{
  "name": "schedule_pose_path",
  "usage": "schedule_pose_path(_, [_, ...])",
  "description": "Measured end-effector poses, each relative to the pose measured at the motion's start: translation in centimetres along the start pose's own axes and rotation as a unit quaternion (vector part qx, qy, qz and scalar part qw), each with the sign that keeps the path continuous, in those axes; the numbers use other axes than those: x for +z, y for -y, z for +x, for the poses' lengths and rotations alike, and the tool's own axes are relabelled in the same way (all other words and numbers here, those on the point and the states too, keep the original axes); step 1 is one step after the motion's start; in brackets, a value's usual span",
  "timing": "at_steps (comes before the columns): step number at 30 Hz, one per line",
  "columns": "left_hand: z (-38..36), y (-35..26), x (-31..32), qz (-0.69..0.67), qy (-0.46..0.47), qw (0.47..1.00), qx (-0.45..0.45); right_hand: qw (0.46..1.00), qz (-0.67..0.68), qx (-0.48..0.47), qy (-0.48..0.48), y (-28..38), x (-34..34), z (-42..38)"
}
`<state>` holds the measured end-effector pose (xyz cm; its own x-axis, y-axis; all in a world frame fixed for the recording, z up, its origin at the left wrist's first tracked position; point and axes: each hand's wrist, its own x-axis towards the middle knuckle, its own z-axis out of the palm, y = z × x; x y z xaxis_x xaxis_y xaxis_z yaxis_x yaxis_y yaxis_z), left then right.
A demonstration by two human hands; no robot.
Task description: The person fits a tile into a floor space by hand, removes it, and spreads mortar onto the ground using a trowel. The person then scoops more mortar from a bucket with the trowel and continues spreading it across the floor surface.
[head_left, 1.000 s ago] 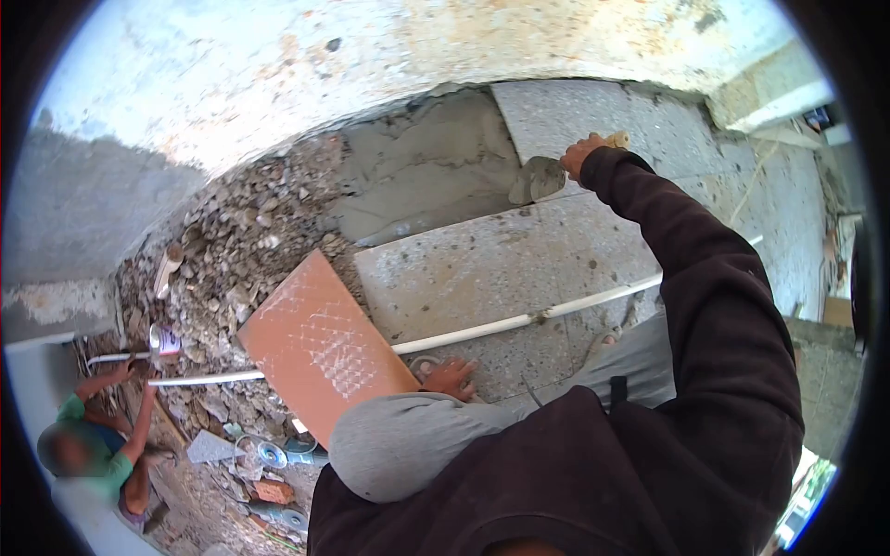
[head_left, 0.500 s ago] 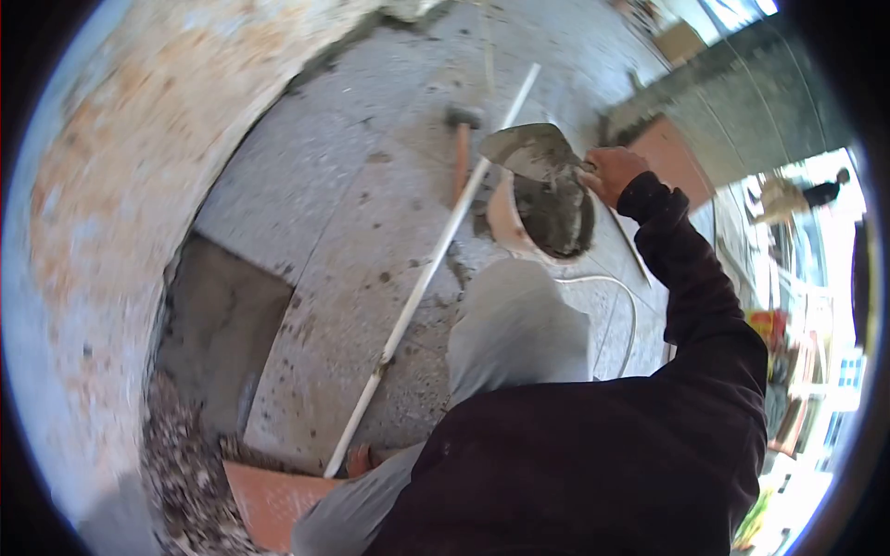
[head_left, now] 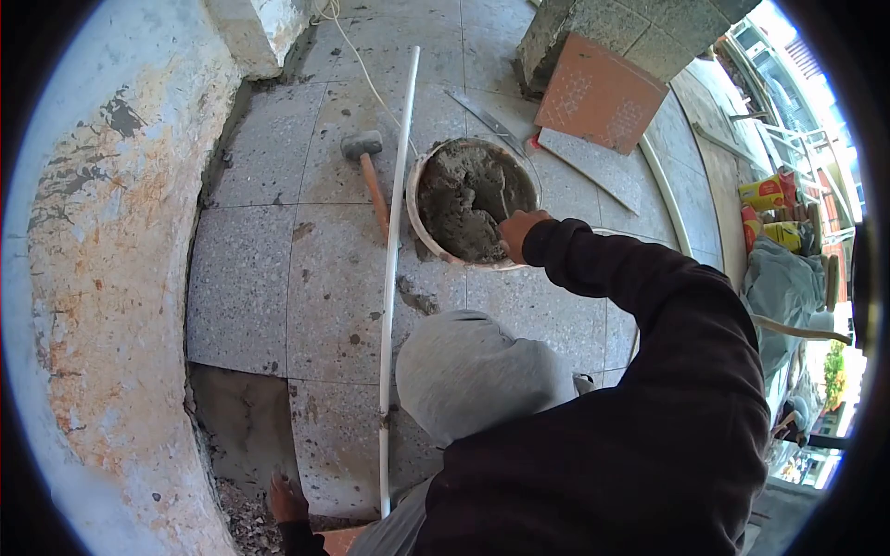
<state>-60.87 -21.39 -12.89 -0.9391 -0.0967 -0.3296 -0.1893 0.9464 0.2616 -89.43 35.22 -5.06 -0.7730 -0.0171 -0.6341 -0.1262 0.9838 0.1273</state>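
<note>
My right hand [head_left: 519, 233] is closed around the handle of a trowel at the near right rim of a bucket [head_left: 415, 211]. The trowel's blade is mostly hidden in the wet grey mortar [head_left: 464, 199] that fills the bucket. At the lower left, my left hand [head_left: 286, 500] rests low with its fingers stretched out, by the near edge of a square gap with smoothed mortar [head_left: 243, 422]. Beside the bucket, a mallet [head_left: 373, 181] with a dark head and wooden handle lies on the floor tiles.
A long white pipe [head_left: 397, 250] lies lengthwise across the tiled floor [head_left: 334, 269]. A stained wall [head_left: 111, 278] runs along the left. Beyond the bucket, a reddish tile [head_left: 598, 93] leans on a block pillar [head_left: 640, 32], near a flat metal blade [head_left: 487, 120]. Rubble [head_left: 246, 514] borders the gap.
My right hand has brought the trowel, with mortar on it, from above the bucket down into the mortar. My left hand has come into view at the lower left. The view has turned.
</note>
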Motion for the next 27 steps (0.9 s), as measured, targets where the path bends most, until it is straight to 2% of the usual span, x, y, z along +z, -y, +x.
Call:
schedule_pose_path(2, [2.3, -1.5, -1.7, -0.014, -0.012, 0.999, 0.037, 0.999, 0.030, -0.016, -0.027, -0.5, -0.2, 0.1])
schedule_pose_path(4, [4.7, -1.7, -1.7, 0.030, -0.020, 0.996, 0.085, 0.997, 0.061, -0.031, -0.040, -1.5, 0.5, 0.3])
schedule_pose_path(8, [6.2, -5.0, -2.9, 0.019, -0.020, 0.998, 0.063, 0.982, 0.158, -0.093, -0.048, -4.5, 0.6, 0.3])
schedule_pose_path(10, [5.0, -4.2, -1.2, 0.011, 0.002, 0.997, 0.078, 0.963, 0.177, -0.140, -0.149, -5.2, 0.5, -0.7])
schedule_pose_path(12, [2.7, -2.7, -0.2, 0.028, 0.093, 0.995, 0.019, 0.967, 0.148, -0.113, -0.176, -5.5, -0.9, -1.5])
schedule_pose_path(13, [1.6, -0.8, 1.0, 0.023, 0.093, 0.995, 0.019, 0.972, 0.129, -0.107, -0.163, -5.8, -1.3, -1.2])
schedule_pose_path(14, [0.2, 1.0, 2.4, 0.014, 0.091, 0.996, 0.007, 0.957, 0.061, -0.198, -0.203, -5.6, -2.3, -1.7])
schedule_pose_path(15, [-1.3, 1.9, 3.1, -0.019, 0.056, 0.998, 0.005, 0.938, 0.058, -0.209, -0.271, -5.9, -2.2, -1.5])
schedule_pose_path(16, [-2.0, 1.9, 3.5, 0.024, 0.093, 0.995, -0.034, 0.938, 0.025, -0.209, -0.274, -5.9, -2.6, -1.1])
schedule_pose_path(17, [-3.1, 2.4, 4.6, 0.011, 0.054, 0.998, -0.039, 0.936, 0.030, -0.211, -0.279, -5.6, -3.3, -0.7])
schedule_pose_path(18, [-3.7, 1.9, 4.6, 0.007, 0.082, 0.993, -0.079, 0.946, 0.048, -0.226, -0.227, -4.5, -4.7, -0.7])
schedule_pose_path(19, [-4.9, 1.4, 5.2, -0.029, 0.052, 0.995, -0.084, 0.951, 0.051, -0.235, -0.195, -2.5, -6.1, -1.4])
schedule_pose_path(20, [-5.7, 1.6, 6.9, -0.059, 0.031, 0.995, -0.074, 0.939, 0.046, -0.261, -0.220, -2.2, -6.0, -0.2])
schedule_pose_path(21, [-6.2, 0.9, 7.9, -0.078, 0.034, 0.990, -0.113, 0.933, 0.008, -0.290, -0.215, -0.9, -6.6, 0.0])
schedule_pose_path(22, [-6.3, 1.7, 11.1, -0.049, 0.056, 0.994, -0.080, 0.924, -0.030, -0.316, -0.212, 1.7, -7.6, 0.3])
schedule_pose_path(24, [-7.0, 0.2, 13.0, -0.081, -0.070, 0.989, -0.106, 0.937, 0.037, -0.320, -0.136, 9.9, -9.6, -2.9])
schedule_pose_path(26, [-6.5, -0.3, 15.8, -0.100, -0.131, 0.979, -0.122, 0.905, 0.037, -0.406, -0.126, 15.6, -9.8, -3.4])
schedule_pose_path(27, [-6.4, -0.9, 16.4, -0.112, -0.143, 0.973, -0.140, 0.887, -0.020, -0.447, -0.116, 18.2, -10.2, -3.1])
